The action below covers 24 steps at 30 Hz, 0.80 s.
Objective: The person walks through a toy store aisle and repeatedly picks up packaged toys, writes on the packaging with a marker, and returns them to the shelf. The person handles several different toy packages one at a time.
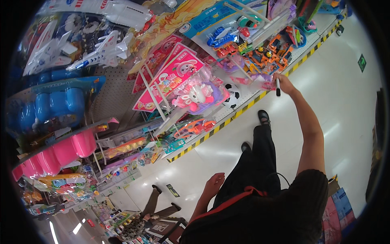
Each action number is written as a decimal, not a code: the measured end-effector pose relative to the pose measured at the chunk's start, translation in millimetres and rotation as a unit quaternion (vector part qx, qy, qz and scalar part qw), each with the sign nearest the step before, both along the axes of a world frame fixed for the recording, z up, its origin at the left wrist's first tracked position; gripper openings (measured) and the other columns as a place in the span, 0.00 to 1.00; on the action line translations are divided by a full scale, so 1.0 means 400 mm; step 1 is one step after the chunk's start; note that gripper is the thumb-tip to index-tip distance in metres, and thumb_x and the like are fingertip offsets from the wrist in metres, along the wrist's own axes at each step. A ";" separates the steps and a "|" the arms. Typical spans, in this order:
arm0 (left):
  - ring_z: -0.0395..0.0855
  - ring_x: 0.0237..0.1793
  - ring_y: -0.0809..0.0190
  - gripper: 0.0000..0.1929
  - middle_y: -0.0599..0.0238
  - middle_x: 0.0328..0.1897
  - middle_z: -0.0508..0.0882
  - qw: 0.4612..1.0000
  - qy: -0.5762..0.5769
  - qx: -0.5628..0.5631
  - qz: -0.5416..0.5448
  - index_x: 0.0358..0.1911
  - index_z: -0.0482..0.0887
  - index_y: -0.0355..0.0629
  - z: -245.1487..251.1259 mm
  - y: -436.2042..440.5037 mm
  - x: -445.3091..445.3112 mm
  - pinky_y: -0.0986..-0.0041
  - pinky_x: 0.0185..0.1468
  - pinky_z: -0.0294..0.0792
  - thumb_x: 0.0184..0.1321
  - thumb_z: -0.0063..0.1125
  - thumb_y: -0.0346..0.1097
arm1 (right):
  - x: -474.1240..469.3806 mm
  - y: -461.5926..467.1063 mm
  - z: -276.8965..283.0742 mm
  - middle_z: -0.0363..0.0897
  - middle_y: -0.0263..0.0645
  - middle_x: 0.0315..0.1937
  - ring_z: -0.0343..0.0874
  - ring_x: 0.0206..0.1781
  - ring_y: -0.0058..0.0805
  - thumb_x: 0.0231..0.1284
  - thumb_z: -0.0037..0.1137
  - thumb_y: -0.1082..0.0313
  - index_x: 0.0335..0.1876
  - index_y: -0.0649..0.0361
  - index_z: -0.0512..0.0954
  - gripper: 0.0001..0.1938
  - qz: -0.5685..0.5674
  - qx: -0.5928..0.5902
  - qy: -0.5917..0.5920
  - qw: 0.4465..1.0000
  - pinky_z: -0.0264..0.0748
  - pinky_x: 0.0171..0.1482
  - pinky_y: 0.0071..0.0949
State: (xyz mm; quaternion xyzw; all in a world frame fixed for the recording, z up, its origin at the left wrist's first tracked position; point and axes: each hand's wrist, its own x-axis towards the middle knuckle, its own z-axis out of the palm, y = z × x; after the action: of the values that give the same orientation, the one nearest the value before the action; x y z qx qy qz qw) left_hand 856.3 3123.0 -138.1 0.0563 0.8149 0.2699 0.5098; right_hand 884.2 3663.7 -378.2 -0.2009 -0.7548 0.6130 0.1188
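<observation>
My right hand (283, 84) reaches out to the shelf edge and grips a black-and-white pen-like stick (278, 87). At its fingertips is a blurred pink toy pack (259, 82); whether the fingers also hold it is unclear. My left hand (214, 184) hangs beside my body with loosely bent fingers and nothing visible in it. Close to the blurred pack, a black-and-white football (231, 95) sits on the bottom shelf (223, 117). Pink-carded rabbit toy packs (195, 94) hang from metal hooks left of the football.
Yellow-and-black tape (210, 134) lines the shelf edge. Orange toy vehicles (269, 55), model planes (100, 52) and blue (59, 103) and pink (61, 152) moulded toys fill the display. Hooks (152, 94) jut outward. Another person (149, 210) is in the aisle. Stacked boxes (338, 210) stand at lower right.
</observation>
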 end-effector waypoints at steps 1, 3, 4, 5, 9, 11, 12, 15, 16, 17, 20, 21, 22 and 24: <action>0.82 0.53 0.59 0.16 0.58 0.51 0.84 1.000 -0.001 0.005 -0.011 0.55 0.77 0.41 -0.005 0.002 0.004 0.70 0.55 0.73 0.66 0.54 0.38 | 0.045 -0.021 0.020 0.73 0.34 0.28 0.73 0.31 0.24 0.52 0.48 0.85 0.29 0.61 0.70 0.07 0.003 -0.022 0.014 1.000 0.73 0.39 0.24; 0.82 0.52 0.59 0.16 0.58 0.51 0.84 0.999 -0.003 0.026 -0.026 0.54 0.78 0.41 -0.019 0.003 0.011 0.70 0.54 0.73 0.66 0.55 0.38 | 0.124 -0.088 0.080 0.74 0.34 0.27 0.74 0.31 0.22 0.53 0.45 0.86 0.28 0.62 0.71 0.07 0.008 -0.021 -0.026 0.999 0.73 0.37 0.23; 0.82 0.52 0.59 0.16 0.59 0.50 0.84 0.998 0.012 0.049 -0.032 0.54 0.78 0.41 -0.028 0.002 0.013 0.70 0.54 0.73 0.65 0.55 0.37 | 0.160 -0.119 0.124 0.74 0.34 0.27 0.74 0.31 0.21 0.53 0.46 0.86 0.28 0.61 0.71 0.08 0.008 -0.007 -0.036 0.999 0.73 0.38 0.22; 0.82 0.51 0.60 0.16 0.59 0.50 0.84 0.996 0.026 0.074 -0.037 0.54 0.78 0.41 -0.040 0.004 0.012 0.70 0.53 0.74 0.65 0.56 0.36 | 0.190 -0.151 0.173 0.75 0.33 0.27 0.74 0.32 0.20 0.53 0.46 0.86 0.28 0.61 0.71 0.08 0.010 0.017 -0.053 0.998 0.73 0.38 0.21; 0.76 0.56 0.64 0.22 0.63 0.56 0.77 0.973 0.044 0.224 0.045 0.57 0.74 0.40 -0.085 0.054 -0.021 0.78 0.52 0.73 0.59 0.63 0.27 | 0.249 -0.272 0.417 0.74 0.31 0.26 0.73 0.32 0.20 0.53 0.60 0.78 0.30 0.60 0.72 0.07 -0.056 -0.034 -0.027 0.997 0.72 0.38 0.23; 0.68 0.66 0.59 0.35 0.58 0.65 0.70 0.961 0.165 0.212 -0.059 0.66 0.65 0.43 -0.058 0.087 -0.064 0.65 0.65 0.64 0.55 0.69 0.33 | 0.274 -0.313 0.552 0.71 0.27 0.25 0.70 0.29 0.16 0.57 0.60 0.76 0.33 0.59 0.71 0.07 -0.089 -0.106 0.064 0.988 0.71 0.33 0.20; 0.67 0.67 0.58 0.37 0.58 0.67 0.68 0.964 0.153 0.215 -0.040 0.67 0.64 0.43 -0.026 0.105 -0.074 0.63 0.67 0.61 0.53 0.70 0.35 | 0.304 -0.340 0.626 0.69 0.26 0.26 0.68 0.28 0.13 0.59 0.60 0.75 0.34 0.57 0.70 0.08 -0.113 -0.156 0.036 0.981 0.68 0.31 0.17; 0.65 0.69 0.58 0.42 0.57 0.70 0.67 0.928 0.070 0.367 -0.010 0.69 0.61 0.40 0.105 0.191 -0.122 0.64 0.70 0.57 0.51 0.71 0.38 | 0.311 -0.386 0.806 0.65 0.23 0.26 0.64 0.27 0.08 0.62 0.60 0.73 0.35 0.55 0.69 0.09 -0.172 -0.183 0.086 0.964 0.64 0.26 0.12; 0.67 0.67 0.58 0.42 0.57 0.68 0.69 0.906 -0.023 0.422 -0.011 0.69 0.61 0.39 0.156 0.209 -0.132 0.64 0.69 0.58 0.50 0.71 0.38 | 0.315 -0.405 0.858 0.66 0.23 0.26 0.64 0.26 0.09 0.62 0.59 0.73 0.35 0.55 0.69 0.09 -0.193 -0.200 0.105 0.955 0.64 0.26 0.12; 0.69 0.66 0.58 0.42 0.58 0.67 0.71 0.873 -0.114 0.473 -0.013 0.68 0.62 0.39 0.204 0.220 -0.129 0.65 0.69 0.59 0.50 0.71 0.37 | 0.317 -0.425 0.904 0.66 0.23 0.26 0.65 0.26 0.09 0.62 0.59 0.73 0.35 0.55 0.69 0.09 -0.213 -0.216 0.126 0.944 0.65 0.27 0.12; 0.75 0.59 0.63 0.27 0.64 0.59 0.77 0.857 -0.117 0.494 0.089 0.61 0.70 0.41 0.300 0.244 -0.065 0.69 0.63 0.67 0.58 0.63 0.32 | 0.310 -0.473 1.004 0.68 0.25 0.27 0.68 0.29 0.11 0.64 0.57 0.73 0.37 0.56 0.69 0.07 -0.256 -0.277 0.195 0.905 0.68 0.31 0.13; 0.76 0.57 0.64 0.23 0.65 0.58 0.77 0.852 -0.104 0.496 0.133 0.60 0.71 0.41 0.323 0.253 -0.050 0.70 0.61 0.68 0.61 0.61 0.31 | 0.306 -0.484 1.028 0.70 0.27 0.28 0.70 0.30 0.12 0.64 0.56 0.73 0.38 0.56 0.69 0.06 -0.256 -0.263 0.213 0.905 0.69 0.33 0.13; 0.78 0.52 0.67 0.15 0.66 0.52 0.80 0.825 -0.152 0.501 0.213 0.55 0.75 0.42 0.355 0.240 -0.038 0.72 0.57 0.71 0.65 0.56 0.29 | 0.304 -0.494 1.050 0.71 0.28 0.29 0.70 0.31 0.13 0.65 0.55 0.72 0.39 0.57 0.69 0.05 -0.263 -0.203 0.210 0.919 0.69 0.35 0.15; 0.80 0.49 0.67 0.14 0.66 0.49 0.81 0.822 -0.132 0.507 0.225 0.54 0.76 0.41 0.413 0.223 -0.035 0.72 0.55 0.72 0.65 0.56 0.30 | 0.304 -0.519 1.095 0.73 0.30 0.32 0.71 0.33 0.15 0.68 0.52 0.69 0.41 0.58 0.70 0.04 -0.283 -0.089 0.200 0.934 0.70 0.38 0.17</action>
State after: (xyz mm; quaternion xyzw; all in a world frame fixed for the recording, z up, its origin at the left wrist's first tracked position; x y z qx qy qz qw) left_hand 842.3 3212.2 27.2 0.0854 0.4781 0.7571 0.4370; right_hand 1005.9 3456.0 59.9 -0.2890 -0.5695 0.6464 0.4174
